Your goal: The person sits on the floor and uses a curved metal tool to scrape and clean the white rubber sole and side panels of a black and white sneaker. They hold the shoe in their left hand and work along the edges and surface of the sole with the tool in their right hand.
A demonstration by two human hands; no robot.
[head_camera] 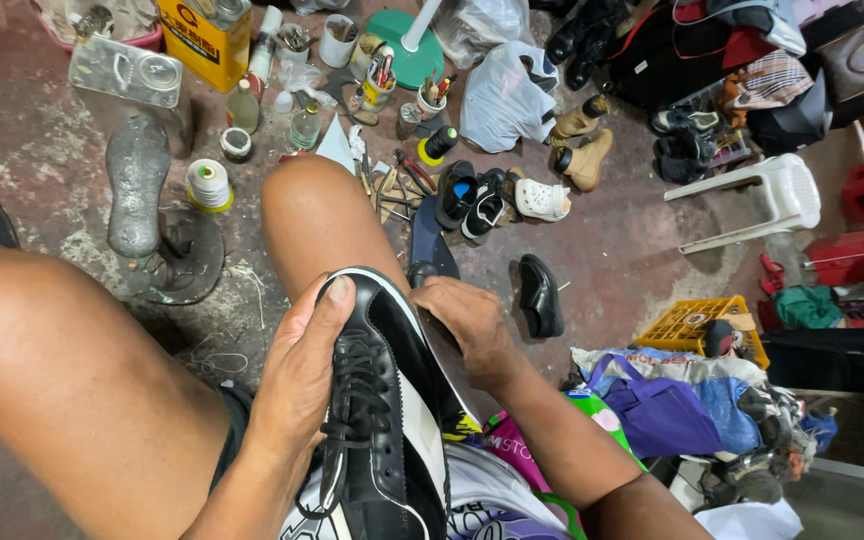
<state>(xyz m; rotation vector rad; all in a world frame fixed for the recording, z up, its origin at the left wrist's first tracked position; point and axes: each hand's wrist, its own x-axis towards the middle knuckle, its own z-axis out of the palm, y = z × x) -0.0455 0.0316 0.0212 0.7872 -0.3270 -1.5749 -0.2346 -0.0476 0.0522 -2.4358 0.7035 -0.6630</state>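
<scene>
A black lace-up shoe [387, 400] with a white stripe and white edge lies in my lap, its toe pointing away from me against my right knee. My left hand [302, 365] grips its upper near the laces, thumb on the toe edge. My right hand [467, 325] presses on the sole side of the shoe, fingers curled over it. Whether that hand holds a tool is hidden.
An iron shoe last stand [147, 215] rises on the floor at left beside a thread spool [209, 185]. Tools, bottles and cups [377, 90] lie ahead. Loose shoes [539, 295] dot the floor. Bags [667, 410] and a yellow crate [697, 325] sit at right.
</scene>
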